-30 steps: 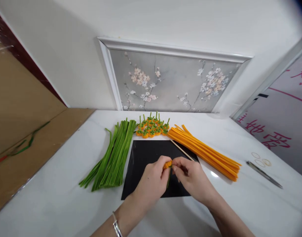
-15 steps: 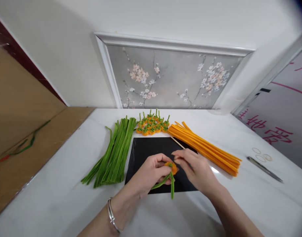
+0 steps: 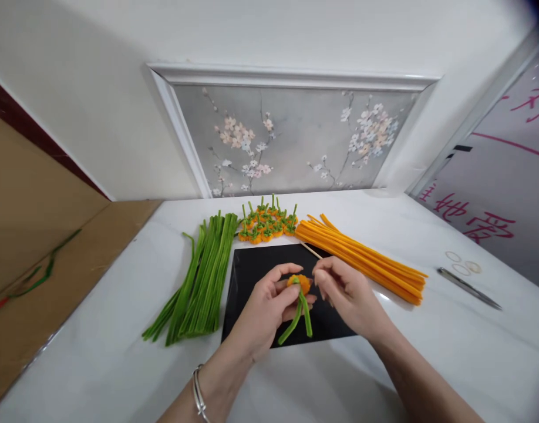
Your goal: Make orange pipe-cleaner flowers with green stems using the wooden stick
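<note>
Two bare hands are above the black mat (image 3: pixel 256 264), and they are apart from each other. The left hand (image 3: pixel 267 305) is closed on the small orange piece (image 3: pixel 299 283), with the thumb on its near side and other fingers behind it. This piece is above the mat, and from its green centre two green strips (image 3: pixel 307 317) hang down toward the near edge of the mat. The right hand (image 3: pixel 351 294) is just beside the orange piece, its fingers bent and not touching it; I cannot tell if the fingertips pinch something thin. On the left wrist there is a silver bracelet (image 3: pixel 198 393).

The mat lies on the white bench (image 3: pixel 120 364). To the left of it lies a bundle of green stems (image 3: pixel 208 276), and to the right a bundle of orange stems (image 3: pixel 366 255) lies at a slant. Behind the mat, between the far ends of these bundles, stands a group of small orange pieces with green tops (image 3: pixel 267 226), their short stalks pointing up. One thin wooden stick (image 3: pixel 311 249) is partly on the mat, near the orange bundle. Farther to the right are some thin rings (image 3: pixel 461 269) and a slim metal tool (image 3: pixel 470 288)
</note>
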A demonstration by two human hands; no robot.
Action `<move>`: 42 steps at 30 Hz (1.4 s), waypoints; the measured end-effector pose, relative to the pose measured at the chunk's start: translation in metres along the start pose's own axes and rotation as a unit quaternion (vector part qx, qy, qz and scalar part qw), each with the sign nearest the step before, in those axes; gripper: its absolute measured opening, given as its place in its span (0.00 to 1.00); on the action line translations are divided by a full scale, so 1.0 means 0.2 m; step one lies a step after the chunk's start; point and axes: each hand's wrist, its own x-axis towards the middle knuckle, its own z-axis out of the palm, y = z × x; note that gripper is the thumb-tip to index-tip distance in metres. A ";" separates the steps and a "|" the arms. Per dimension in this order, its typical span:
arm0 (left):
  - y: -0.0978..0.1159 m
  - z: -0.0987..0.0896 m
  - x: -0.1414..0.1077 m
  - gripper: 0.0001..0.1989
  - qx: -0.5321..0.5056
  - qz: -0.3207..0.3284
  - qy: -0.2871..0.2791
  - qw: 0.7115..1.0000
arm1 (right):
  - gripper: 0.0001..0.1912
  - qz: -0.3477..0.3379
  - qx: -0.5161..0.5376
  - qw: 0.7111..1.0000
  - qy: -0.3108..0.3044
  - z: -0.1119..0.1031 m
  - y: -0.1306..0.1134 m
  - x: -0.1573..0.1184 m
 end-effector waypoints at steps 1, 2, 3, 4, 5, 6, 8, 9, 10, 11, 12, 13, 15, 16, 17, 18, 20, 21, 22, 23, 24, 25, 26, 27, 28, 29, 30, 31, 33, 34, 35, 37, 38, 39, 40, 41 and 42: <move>0.00 0.00 0.00 0.15 -0.021 0.010 0.005 1.000 | 0.09 0.028 0.019 0.999 -0.004 0.00 0.01 0.00; 0.01 -0.01 0.00 0.15 -0.034 0.022 0.010 0.999 | 0.10 0.055 0.035 0.998 -0.023 0.00 0.01 0.00; 0.01 -0.01 0.01 0.14 -0.041 0.034 0.014 0.998 | 0.10 0.079 0.045 0.994 -0.052 0.01 0.01 0.00; 0.00 -0.01 0.01 0.13 -0.042 0.047 0.021 0.998 | 0.09 0.098 0.050 0.990 -0.084 0.02 0.01 -0.01; 0.00 -0.01 0.01 0.12 -0.037 0.059 0.029 0.997 | 0.08 0.108 0.051 0.987 -0.108 0.04 0.01 -0.01; -0.01 -0.02 0.01 0.12 -0.027 0.071 0.037 0.996 | 0.08 0.109 0.049 0.986 -0.121 0.06 0.00 -0.01; -0.02 -0.02 0.02 0.11 0.007 0.090 0.047 0.995 | 0.09 0.089 0.033 0.989 -0.111 0.09 0.00 -0.02; -0.02 -0.02 0.02 0.10 0.028 0.098 0.046 0.994 | 0.11 0.074 0.022 0.992 -0.098 0.11 -0.01 -0.02; -0.03 -0.02 0.02 0.09 0.048 0.104 0.043 0.993 | 0.12 0.061 0.009 0.994 -0.086 0.11 -0.01 -0.02; -0.03 -0.02 0.02 0.08 0.066 0.108 0.040 0.991 | 0.13 0.052 -0.002 0.996 -0.076 0.12 -0.02 -0.03; -0.03 -0.02 0.02 0.07 0.083 0.112 0.040 0.989 | 0.13 0.048 -0.010 0.996 -0.068 0.11 -0.02 -0.02; -0.03 -0.03 0.02 0.07 0.100 0.117 0.041 0.987 | 0.12 0.048 -0.015 0.997 -0.061 0.11 -0.02 -0.02; -0.03 -0.03 0.03 0.07 0.139 0.125 0.045 0.981 | 0.10 0.056 -0.015 0.997 -0.045 0.09 -0.03 -0.02; -0.04 -0.03 0.03 0.07 0.157 0.127 0.044 0.978 | 0.10 0.059 -0.012 0.997 -0.037 0.08 -0.03 -0.02; -0.04 -0.03 0.03 0.07 0.169 0.127 0.040 0.977 | 0.10 0.060 -0.010 0.998 -0.032 0.07 -0.03 -0.02; -0.05 -0.03 0.03 0.07 0.174 0.126 0.037 0.976 | 0.10 0.060 -0.009 0.998 -0.031 0.06 -0.03 -0.02; -0.06 -0.03 0.03 0.07 0.162 0.122 0.031 0.979 | 0.09 0.055 -0.022 0.998 -0.037 0.06 -0.03 -0.02; -0.06 -0.02 0.03 0.07 0.149 0.120 0.029 0.981 | 0.09 0.046 -0.035 0.998 -0.038 0.06 -0.03 -0.02; -0.07 -0.02 0.03 0.07 0.134 0.117 0.029 0.984 | 0.09 0.036 -0.053 0.997 -0.039 0.06 -0.03 -0.02; -0.07 -0.02 0.03 0.07 0.119 0.114 0.029 0.986 | 0.09 0.025 -0.072 0.996 -0.042 0.06 -0.03 -0.02; -0.07 -0.02 0.04 0.08 0.106 0.110 0.029 0.988 | 0.10 0.016 -0.087 0.995 -0.045 0.06 -0.03 -0.02; -0.08 -0.02 0.04 0.08 0.095 0.106 0.031 0.989 | 0.11 0.011 -0.096 0.994 -0.053 0.07 -0.03 -0.02; -0.08 -0.02 0.04 0.09 0.087 0.102 0.032 0.990 | 0.12 0.009 -0.100 0.993 -0.060 0.07 -0.03 -0.02; -0.08 -0.02 0.04 0.10 0.082 0.098 0.031 0.991 | 0.12 0.011 -0.102 0.993 -0.064 0.07 -0.03 -0.02; -0.08 -0.02 0.04 0.11 0.077 0.095 0.028 0.992 | 0.12 0.012 -0.105 0.992 -0.062 0.08 -0.03 -0.02; -0.08 -0.02 0.04 0.12 0.071 0.093 0.023 0.993 | 0.11 0.012 -0.109 0.992 -0.056 0.08 -0.03 -0.02; -0.08 -0.02 0.04 0.13 0.063 0.093 0.018 0.994 | 0.10 0.011 -0.115 0.992 -0.047 0.08 -0.04 -0.02; -0.08 -0.02 0.04 0.14 0.056 0.093 0.014 0.994 | 0.10 0.012 -0.122 0.992 -0.038 0.08 -0.04 -0.02; -0.06 -0.02 0.04 0.14 0.061 0.097 0.014 0.993 | 0.10 0.018 -0.132 0.991 -0.029 0.08 -0.04 -0.01; -0.06 -0.02 0.04 0.14 0.077 0.099 0.018 0.992 | 0.11 0.021 -0.134 0.990 -0.030 0.08 -0.04 -0.01; -0.05 -0.03 0.04 0.13 0.102 0.099 0.024 0.990 | 0.11 0.024 -0.135 0.990 -0.035 0.07 -0.04 -0.01; -0.04 -0.03 0.04 0.11 0.162 0.102 0.034 0.981 | 0.10 0.021 -0.136 0.989 -0.051 0.06 -0.04 -0.01; -0.04 -0.04 0.04 0.10 0.189 0.105 0.039 0.976 | 0.10 0.015 -0.136 0.989 -0.059 0.05 -0.04 -0.01; -0.04 -0.04 0.04 0.09 0.209 0.112 0.041 0.971 | 0.09 0.006 -0.134 0.989 -0.062 0.04 -0.04 -0.01; -0.04 -0.04 0.03 0.08 0.222 0.120 0.042 0.967 | 0.08 -0.003 -0.131 0.990 -0.059 0.03 -0.04 -0.01; -0.04 -0.04 0.03 0.07 0.230 0.131 0.040 0.964 | 0.08 -0.009 -0.124 0.991 -0.051 0.03 -0.04 -0.01; -0.04 -0.04 0.03 0.07 0.234 0.143 0.037 0.961 | 0.08 -0.009 -0.110 0.993 -0.043 0.02 -0.04 -0.01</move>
